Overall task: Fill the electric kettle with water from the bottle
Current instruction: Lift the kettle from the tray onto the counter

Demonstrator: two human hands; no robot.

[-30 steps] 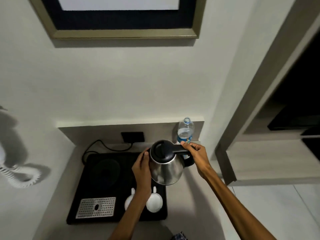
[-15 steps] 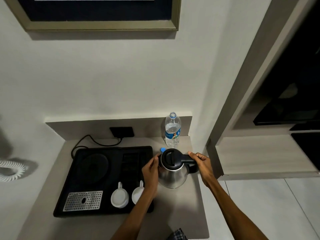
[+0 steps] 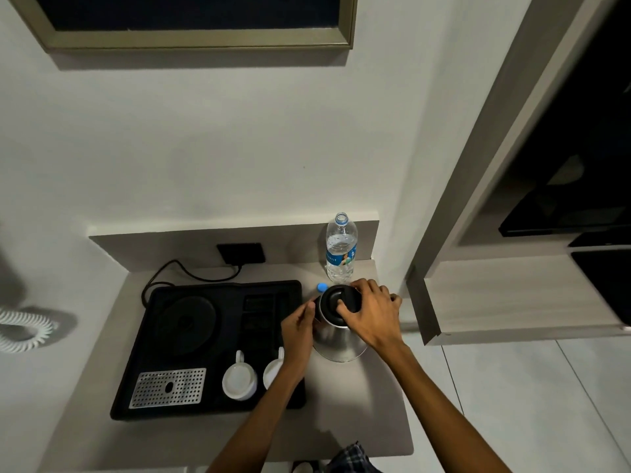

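The steel electric kettle (image 3: 336,343) with a black lid stands on the grey counter (image 3: 355,414), right of the black tray. My left hand (image 3: 298,331) rests against the kettle's left side. My right hand (image 3: 370,314) lies over the lid and handle top, fingers curled on the lid. Behind the kettle stands a clear water bottle (image 3: 340,249), uncapped and mostly full. Its blue cap (image 3: 322,287) lies on the counter beside the kettle's far left.
A black tray (image 3: 143,380) holds the round kettle base (image 3: 189,322), a perforated metal grate (image 3: 169,387) and two white cups (image 3: 239,382). A cord runs to a wall socket (image 3: 240,253). A wooden shelf unit (image 3: 512,295) sits right; a coiled phone cord (image 3: 27,331) hangs left.
The kettle came down from the air onto the counter right of the tray. My right hand shifted from the handle onto the lid. The left hand stays on the kettle's side.
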